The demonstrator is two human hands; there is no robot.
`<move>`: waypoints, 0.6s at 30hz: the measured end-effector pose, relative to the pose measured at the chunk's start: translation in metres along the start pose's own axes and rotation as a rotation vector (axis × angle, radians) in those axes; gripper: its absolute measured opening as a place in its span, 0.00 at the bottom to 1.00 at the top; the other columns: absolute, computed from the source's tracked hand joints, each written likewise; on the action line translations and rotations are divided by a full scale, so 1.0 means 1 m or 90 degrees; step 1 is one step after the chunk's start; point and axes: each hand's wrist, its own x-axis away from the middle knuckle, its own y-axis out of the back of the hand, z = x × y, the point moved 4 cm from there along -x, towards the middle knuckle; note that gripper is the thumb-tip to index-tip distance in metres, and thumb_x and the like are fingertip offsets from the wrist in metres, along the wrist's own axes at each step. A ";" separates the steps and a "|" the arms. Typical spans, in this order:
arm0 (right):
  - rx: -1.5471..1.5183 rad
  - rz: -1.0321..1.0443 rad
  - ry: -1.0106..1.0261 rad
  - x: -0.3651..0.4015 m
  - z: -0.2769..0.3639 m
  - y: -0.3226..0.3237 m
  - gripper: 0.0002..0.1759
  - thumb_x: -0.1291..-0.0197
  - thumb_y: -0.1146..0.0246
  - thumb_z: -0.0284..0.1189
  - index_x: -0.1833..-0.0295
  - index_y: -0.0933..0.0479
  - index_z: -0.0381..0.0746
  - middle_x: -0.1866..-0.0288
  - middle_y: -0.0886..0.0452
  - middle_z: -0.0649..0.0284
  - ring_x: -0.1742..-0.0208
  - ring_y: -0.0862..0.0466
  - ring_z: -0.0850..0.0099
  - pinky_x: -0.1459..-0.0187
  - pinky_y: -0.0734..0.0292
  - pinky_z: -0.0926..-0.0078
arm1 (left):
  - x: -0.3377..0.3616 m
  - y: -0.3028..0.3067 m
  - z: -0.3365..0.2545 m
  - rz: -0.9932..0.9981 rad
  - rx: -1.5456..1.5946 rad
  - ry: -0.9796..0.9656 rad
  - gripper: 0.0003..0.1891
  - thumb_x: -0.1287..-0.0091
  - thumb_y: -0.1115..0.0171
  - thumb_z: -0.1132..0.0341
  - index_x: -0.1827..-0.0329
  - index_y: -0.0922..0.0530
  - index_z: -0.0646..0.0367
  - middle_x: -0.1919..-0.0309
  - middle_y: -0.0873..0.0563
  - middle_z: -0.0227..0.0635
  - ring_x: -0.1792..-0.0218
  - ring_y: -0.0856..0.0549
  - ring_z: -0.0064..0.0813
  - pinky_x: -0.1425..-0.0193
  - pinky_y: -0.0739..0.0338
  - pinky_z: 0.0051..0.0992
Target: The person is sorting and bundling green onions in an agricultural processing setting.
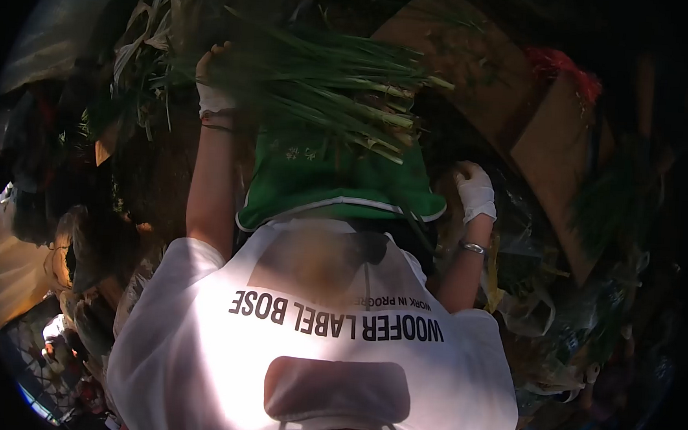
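Observation:
A loose bunch of long green onions (344, 77) lies across the green apron (330, 184), with pale cut ends to the right and dark leaves to the left. At the leafy end, my left hand (213, 81), in a white glove with bare fingertips, is closed around some leaves; part of its grip is hidden in shadow. My right hand (475, 193), in a similar glove, is beside the apron's right edge, apart from the bunch. Its fingers are curled under, and whatever they hold, if anything, is hidden.
Cardboard sheets (552, 153) stand at the right, with red netting (565, 71) above them. Clear plastic bags (524, 305) lie beyond my right forearm. More leaves and plastic (141, 53) are at the upper left. A cardboard piece (10, 261) lies farther left.

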 end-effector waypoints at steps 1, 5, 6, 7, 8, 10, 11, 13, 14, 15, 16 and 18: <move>-0.150 -0.089 0.015 -0.009 0.005 -0.006 0.20 0.40 0.40 0.29 0.42 0.26 0.42 0.48 0.21 0.56 0.47 0.22 0.62 0.47 0.27 0.69 | 0.001 0.004 -0.001 0.005 -0.039 -0.002 0.05 0.38 0.45 0.65 0.62 0.22 0.52 0.64 0.18 0.28 0.53 0.21 0.29 0.44 0.27 0.36; -0.055 -0.337 0.346 -0.025 0.145 0.065 0.23 0.44 0.37 0.29 0.41 0.27 0.43 0.40 0.26 0.59 0.42 0.26 0.60 0.43 0.30 0.67 | 0.009 -0.012 0.007 -0.032 -0.031 -0.082 0.06 0.35 0.48 0.64 0.60 0.27 0.55 0.57 0.23 0.31 0.54 0.22 0.33 0.47 0.25 0.39; -0.046 -0.292 0.371 -0.034 0.160 0.067 0.25 0.46 0.35 0.28 0.41 0.26 0.46 0.41 0.26 0.59 0.42 0.26 0.59 0.43 0.30 0.67 | 0.008 -0.014 0.014 -0.034 -0.031 -0.083 0.06 0.35 0.48 0.64 0.60 0.27 0.55 0.57 0.23 0.31 0.54 0.22 0.33 0.47 0.25 0.39; -0.045 -0.243 0.403 -0.042 0.174 0.062 0.26 0.48 0.34 0.27 0.41 0.26 0.48 0.42 0.25 0.60 0.42 0.27 0.59 0.43 0.30 0.67 | 0.008 -0.016 0.017 0.000 -0.028 -0.068 0.07 0.35 0.48 0.63 0.59 0.28 0.55 0.57 0.23 0.31 0.54 0.22 0.32 0.46 0.25 0.39; -0.049 -0.197 0.402 -0.050 0.178 0.054 0.28 0.51 0.33 0.24 0.42 0.25 0.52 0.44 0.24 0.59 0.44 0.25 0.60 0.45 0.28 0.67 | 0.009 -0.019 0.012 0.033 -0.034 -0.061 0.07 0.35 0.47 0.63 0.59 0.28 0.55 0.57 0.23 0.31 0.53 0.22 0.31 0.46 0.25 0.38; -0.129 -0.098 0.338 -0.060 0.176 0.039 0.27 0.53 0.34 0.20 0.44 0.22 0.51 0.54 0.20 0.60 0.57 0.20 0.66 0.55 0.25 0.73 | 0.005 -0.005 0.008 0.028 0.027 -0.075 0.10 0.35 0.47 0.63 0.54 0.27 0.57 0.57 0.22 0.31 0.52 0.23 0.32 0.44 0.26 0.38; -0.131 -0.078 0.327 -0.062 0.176 0.035 0.27 0.54 0.34 0.18 0.45 0.21 0.50 0.58 0.19 0.61 0.62 0.19 0.67 0.59 0.24 0.75 | 0.011 -0.026 0.011 0.090 0.025 -0.074 0.13 0.34 0.47 0.62 0.51 0.26 0.58 0.57 0.21 0.31 0.50 0.23 0.32 0.43 0.26 0.37; -0.138 -0.134 0.374 -0.052 0.187 0.038 0.29 0.56 0.36 0.15 0.46 0.20 0.50 0.62 0.19 0.62 0.68 0.21 0.69 0.62 0.26 0.77 | 0.017 -0.028 0.012 -0.011 0.024 -0.161 0.15 0.33 0.46 0.57 0.49 0.26 0.57 0.57 0.20 0.29 0.47 0.24 0.31 0.41 0.27 0.36; -0.139 -0.136 0.361 -0.047 0.194 0.040 0.31 0.58 0.38 0.12 0.46 0.20 0.49 0.63 0.20 0.62 0.69 0.22 0.69 0.63 0.26 0.78 | 0.023 -0.041 0.014 -0.035 0.016 -0.169 0.14 0.33 0.45 0.58 0.51 0.25 0.57 0.60 0.18 0.29 0.47 0.23 0.31 0.41 0.27 0.36; -0.141 -0.127 0.366 -0.048 0.197 0.037 0.31 0.58 0.38 0.12 0.46 0.20 0.49 0.63 0.20 0.62 0.69 0.22 0.69 0.63 0.26 0.78 | 0.027 -0.056 0.015 -0.057 0.010 -0.171 0.13 0.33 0.45 0.59 0.53 0.23 0.57 0.63 0.17 0.28 0.48 0.22 0.31 0.41 0.26 0.36; -0.149 -0.126 0.375 -0.048 0.199 0.034 0.31 0.58 0.38 0.12 0.45 0.21 0.48 0.63 0.20 0.61 0.69 0.22 0.69 0.63 0.26 0.79 | 0.025 -0.054 0.013 -0.042 0.051 -0.137 0.11 0.34 0.44 0.60 0.56 0.22 0.55 0.63 0.17 0.27 0.47 0.22 0.30 0.44 0.24 0.36; -0.172 -0.048 0.312 -0.054 0.194 0.029 0.29 0.54 0.40 0.14 0.44 0.22 0.47 0.57 0.19 0.60 0.63 0.21 0.66 0.58 0.26 0.77 | 0.023 -0.057 0.005 -0.077 0.019 -0.130 0.09 0.34 0.43 0.60 0.58 0.21 0.54 0.63 0.17 0.26 0.49 0.21 0.30 0.46 0.23 0.37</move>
